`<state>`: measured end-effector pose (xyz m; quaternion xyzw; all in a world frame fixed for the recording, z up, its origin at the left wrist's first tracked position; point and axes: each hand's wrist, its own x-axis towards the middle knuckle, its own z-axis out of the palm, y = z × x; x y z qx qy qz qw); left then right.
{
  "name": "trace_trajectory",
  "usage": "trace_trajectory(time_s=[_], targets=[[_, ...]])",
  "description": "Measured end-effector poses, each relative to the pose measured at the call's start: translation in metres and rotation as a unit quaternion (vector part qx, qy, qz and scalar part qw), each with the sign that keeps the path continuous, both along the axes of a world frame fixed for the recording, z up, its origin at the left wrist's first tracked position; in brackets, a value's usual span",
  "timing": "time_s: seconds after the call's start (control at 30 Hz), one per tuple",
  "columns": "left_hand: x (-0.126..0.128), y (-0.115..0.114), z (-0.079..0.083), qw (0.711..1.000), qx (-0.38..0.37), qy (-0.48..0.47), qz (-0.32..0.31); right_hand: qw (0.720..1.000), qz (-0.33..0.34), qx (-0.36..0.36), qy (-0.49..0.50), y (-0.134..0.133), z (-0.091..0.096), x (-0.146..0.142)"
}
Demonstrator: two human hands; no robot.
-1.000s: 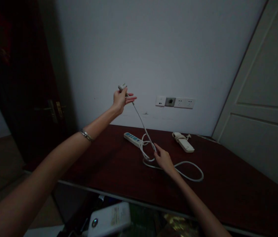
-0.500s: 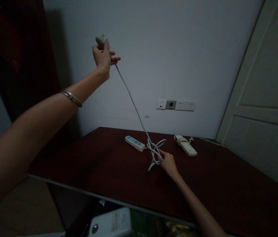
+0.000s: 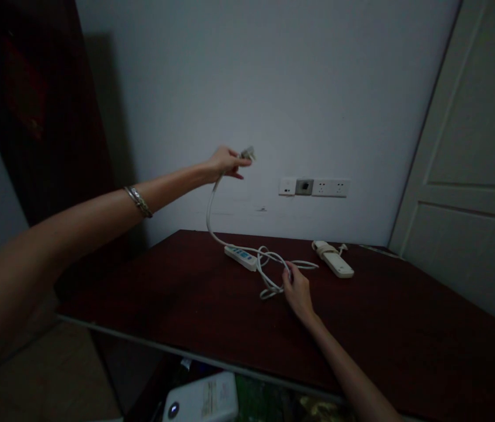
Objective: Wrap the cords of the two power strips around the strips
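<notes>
My left hand (image 3: 228, 162) is raised in front of the wall, its fingers pinching a power plug (image 3: 248, 153) whose prongs point right. From it a white cord (image 3: 209, 214) hangs in a slack curve down to the table. My right hand (image 3: 297, 291) has its fingers closed on loose loops of that cord, low over the tabletop. Left of these loops lies a white power strip (image 3: 241, 258) with blue-marked sockets, partly crossed by the cord. A second white power strip (image 3: 334, 260), its own cord wound round one end, rests to the right of my right hand.
The dark red table (image 3: 177, 287) stands against the wall. Wall sockets (image 3: 330, 187) sit above its back edge. At the right is a pale door (image 3: 471, 176). Below the table's front edge a white device (image 3: 203, 398) with a round button shows among other items.
My left hand has come down and to the right with the plug, and the stretched cord has gone slack. The loops at my right hand have shifted and spread out to the right.
</notes>
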<state>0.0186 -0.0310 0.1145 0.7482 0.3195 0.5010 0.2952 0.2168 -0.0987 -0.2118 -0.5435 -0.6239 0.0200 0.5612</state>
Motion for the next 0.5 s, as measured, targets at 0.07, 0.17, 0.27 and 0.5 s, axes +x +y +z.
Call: trace_trajectory(time_s=[0.07, 0.17, 0.27, 0.5], targets=[[0.012, 0.001, -0.044, 0.996, -0.052, 0.051, -0.055, 1.000, 0.000, -0.002, 0.007, -0.002, 0.001, -0.001], [0.026, 0.002, -0.110, 0.981, -0.107, 0.100, -0.130, 1.000, 0.000, -0.001, 0.013, -0.003, 0.001, 0.000], [0.034, 0.001, -0.161, 0.972, -0.142, 0.159, -0.094, 1.000, 0.004, 0.014, 0.016, -0.004, -0.001, 0.001], [0.038, -0.004, -0.208, 0.946, -0.130, 0.296, -0.022, 0.998, 0.014, 0.065, 0.010, 0.001, -0.005, 0.001]])
